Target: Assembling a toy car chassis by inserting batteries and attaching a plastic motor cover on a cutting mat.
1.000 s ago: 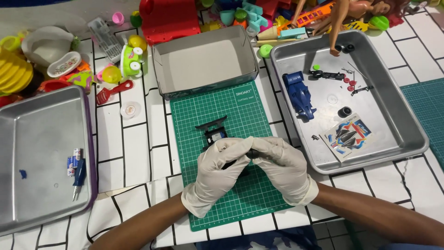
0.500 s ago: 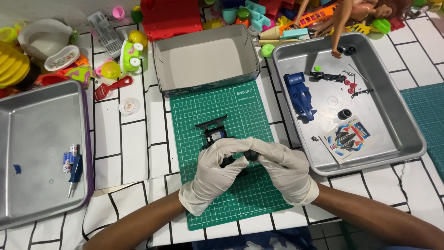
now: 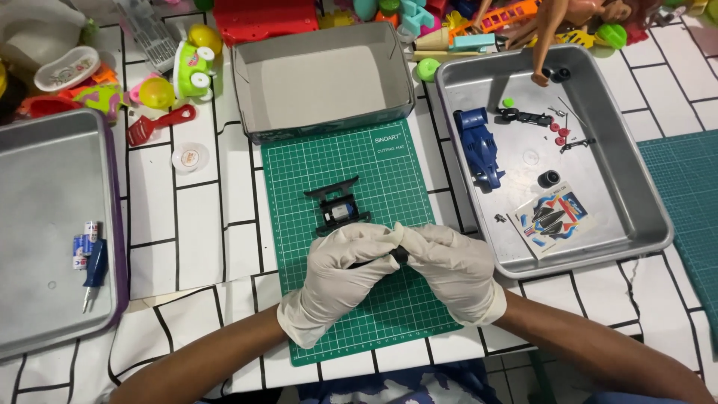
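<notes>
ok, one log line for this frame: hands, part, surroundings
left hand: gripping small black part | right hand: gripping same part | black chassis: on green cutting mat | blue car body: in right tray

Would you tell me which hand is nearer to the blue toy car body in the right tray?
The right hand: it lies below and left of the blue car body. The left hand is farther left, over the green mat.

— The tray on the right (image 3: 643,224)? Brushed metal, a dull sheen.
— And the green mat (image 3: 359,157)?
— Matt, gridded, rubbery. The gloves on the left hand (image 3: 340,277) and right hand (image 3: 452,269) look like thin, smooth latex.
</notes>
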